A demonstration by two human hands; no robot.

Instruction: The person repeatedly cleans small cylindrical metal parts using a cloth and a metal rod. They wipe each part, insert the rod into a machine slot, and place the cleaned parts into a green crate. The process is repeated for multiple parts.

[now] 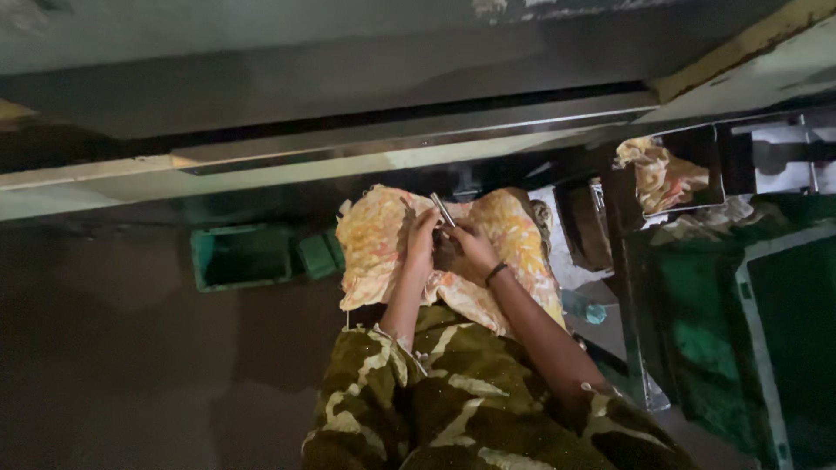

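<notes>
Nearest the camera, a green and cream patterned garment (453,409) fills the bottom of the view, and both bare forearms reach forward from it. Just beyond, the left hand (421,245) and the right hand (475,248) meet over an orange and cream floral cloth (374,244) that lies bunched under them. Left fingers (428,224) are closed on a thin metal tool (441,209), which sticks up and away from the hands at a tilt; whether it is a clipper or a small blade is too blurred to tell. Right fingers are curled together down onto the cloth just beside the tool's lower end, and whether they pinch the fabric cannot be told. A dark band (495,272) circles the right wrist. Left of the cloth sits a green bin (239,255), with a smaller green box (317,256) touching its right side. To the right, well apart from the hands, a second scrap of floral cloth (662,174) lies in a dark tray, above a green panel (723,331). Farthest off, a long pale beam (261,170) runs across the whole view
</notes>
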